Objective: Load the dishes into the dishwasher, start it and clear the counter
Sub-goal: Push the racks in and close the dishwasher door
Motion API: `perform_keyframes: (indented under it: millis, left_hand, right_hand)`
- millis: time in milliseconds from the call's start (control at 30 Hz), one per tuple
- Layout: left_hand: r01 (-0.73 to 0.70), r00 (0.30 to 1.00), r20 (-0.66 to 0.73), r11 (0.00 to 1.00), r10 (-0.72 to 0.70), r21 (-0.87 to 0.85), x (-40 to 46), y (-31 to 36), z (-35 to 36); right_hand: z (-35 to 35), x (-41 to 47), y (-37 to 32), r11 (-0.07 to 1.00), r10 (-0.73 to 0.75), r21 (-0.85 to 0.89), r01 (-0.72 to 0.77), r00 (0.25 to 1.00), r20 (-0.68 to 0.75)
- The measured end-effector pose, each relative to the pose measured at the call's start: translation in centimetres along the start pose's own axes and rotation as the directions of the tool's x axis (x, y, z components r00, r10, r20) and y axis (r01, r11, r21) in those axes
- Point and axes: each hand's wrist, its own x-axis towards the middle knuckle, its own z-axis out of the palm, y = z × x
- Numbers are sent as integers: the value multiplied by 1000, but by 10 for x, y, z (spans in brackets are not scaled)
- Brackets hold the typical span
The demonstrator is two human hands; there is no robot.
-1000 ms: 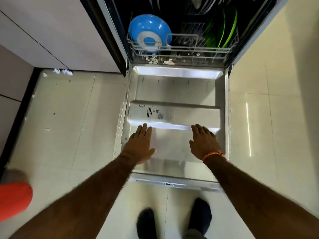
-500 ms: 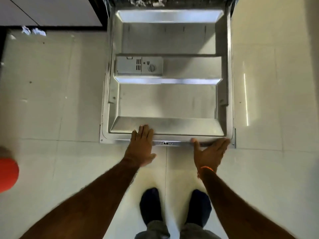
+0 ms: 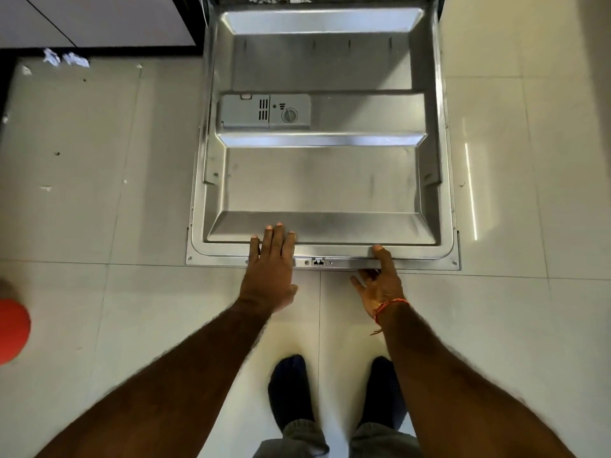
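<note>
Dishwasher door (image 3: 320, 180) lies fully lowered, steel inner face up, its free edge nearest the person and its hinge end at the top of the frame. Detergent dispenser (image 3: 266, 111) sits on the door's left half, lid closed. The dishwasher's interior is almost wholly cut off by the top edge; only a sliver of rack wire shows there, contents not discernible. Left hand (image 3: 269, 269) rests palm down on the door's free edge, fingers straight and together, holding nothing. Right hand (image 3: 380, 285) is turned palm up at the same edge, thumb lying on top of the rim, fingers reaching beneath it and hidden; an orange thread (image 3: 390, 305) circles the wrist. Two dark-socked feet (image 3: 291, 388) stand on pale floor tiles (image 3: 99, 193). Paper scraps (image 3: 66, 58) lie by the cabinet base at upper left. An orange shape (image 3: 11, 332), blurred, is cut off at the left edge
</note>
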Motion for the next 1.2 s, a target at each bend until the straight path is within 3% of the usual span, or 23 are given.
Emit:
perform_keyframes:
  millis: [367, 567, 700, 767, 800, 867, 900, 967, 1067, 1200]
  left_hand:
    - [1, 977, -211, 993, 25, 120, -47, -2, -133]
    - [-58, 936, -335, 986, 109, 159, -58, -18, -256]
    - [-180, 880, -402, 962, 251, 206, -42, -31, -347]
    - [-226, 870, -396, 951, 294, 209, -32, -40, -388]
    - [-238, 871, -388, 950, 301, 202, -25, -45, -409]
    - [-272, 866, -374, 940, 333, 207, -13, -52, -445]
    - [-296, 855, -374, 930, 359, 218, -5, -56, -464]
    - [-339, 823, -395, 912, 407, 232, 10, -65, -498]
    - [-374, 739, -502, 894, 448, 247, 34, -75, -551]
    - [-364, 662, -605, 896, 442, 256, 73, -84, -619]
  right_hand:
    - [60, -138, -82, 999, 2, -37, -6, 994, -110]
    - [122, -227, -171, 989, 10, -145, -28, 993, -122]
    - [172, -264, -227, 980, -65, -195, 26, 979, -194]
    - [200, -280, -253, 927, -168, -373, 44, 937, -306]
    - [215, -290, -266, 859, -276, -509, 57, 889, -365]
    - [240, -305, -291, 705, -566, -694, 147, 706, -425]
    - [254, -310, -304, 610, -699, -759, 230, 607, -378]
    - [279, -305, -324, 268, -891, -903, 336, 442, -100]
    - [313, -291, -361, -214, -906, -906, 366, 273, 324]
    - [357, -289, -425, -617, -730, -706, 348, 81, 678]
